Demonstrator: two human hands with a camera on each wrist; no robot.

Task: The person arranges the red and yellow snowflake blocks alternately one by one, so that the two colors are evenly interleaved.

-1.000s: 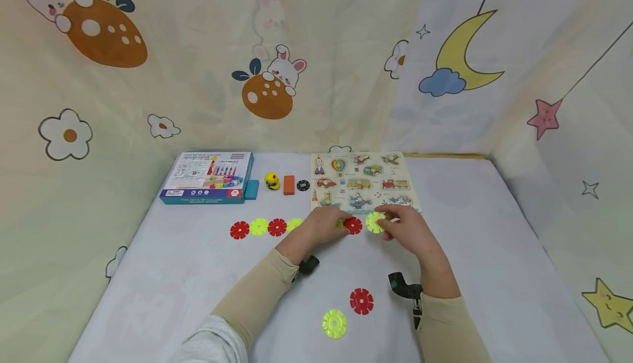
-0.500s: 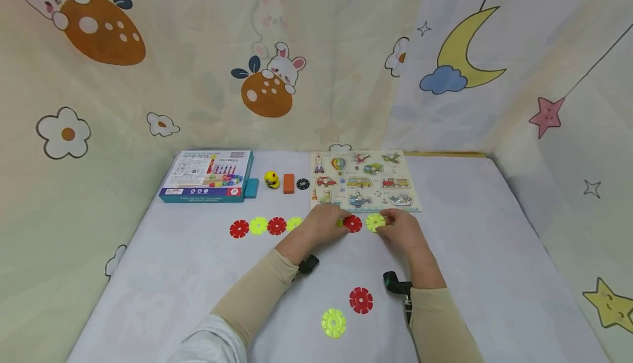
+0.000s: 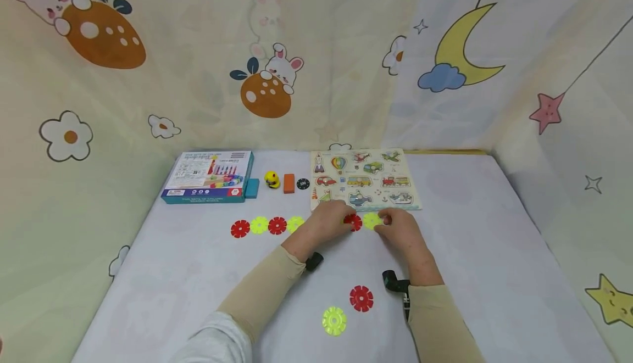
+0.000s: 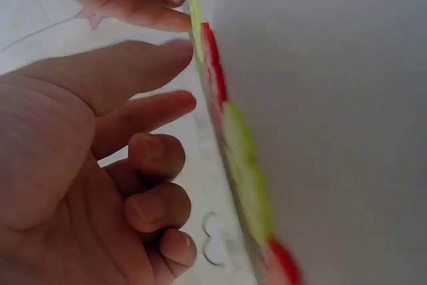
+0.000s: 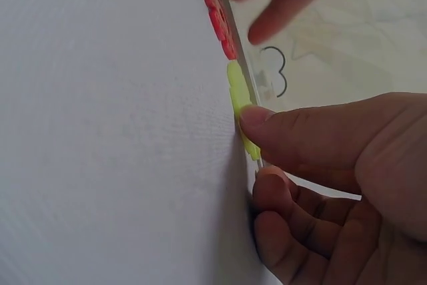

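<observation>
In the head view my right hand point(image 3: 403, 232) pinches a yellow-green notched plastic disc point(image 3: 371, 221) at its right edge. The right wrist view has the thumb on that disc point(image 5: 241, 101), which lies beside a red disc point(image 5: 218, 18). My left hand point(image 3: 327, 224) is at this red disc point(image 3: 353, 222), thumb and index finger apart; the wrist views show their tips just off it. Leftward the row continues with a yellow-green disc point(image 3: 295, 223), a red disc point(image 3: 277, 225) and more in alternating colours. My left hand and forearm hide part of the row.
Nearer the body lie a loose red disc point(image 3: 361, 299) and a yellow-green disc point(image 3: 334, 320). Behind the row are a picture puzzle board point(image 3: 366, 179), a black chip point(image 3: 303, 184), an orange block point(image 3: 289, 183), a yellow duck point(image 3: 272, 179), a blue block point(image 3: 251, 188) and a flat box point(image 3: 207, 176).
My right hand has moved slightly left, bringing the yellow-green disc down beside the red one and narrowing the gap. My left hand has shifted slightly at the red disc.
</observation>
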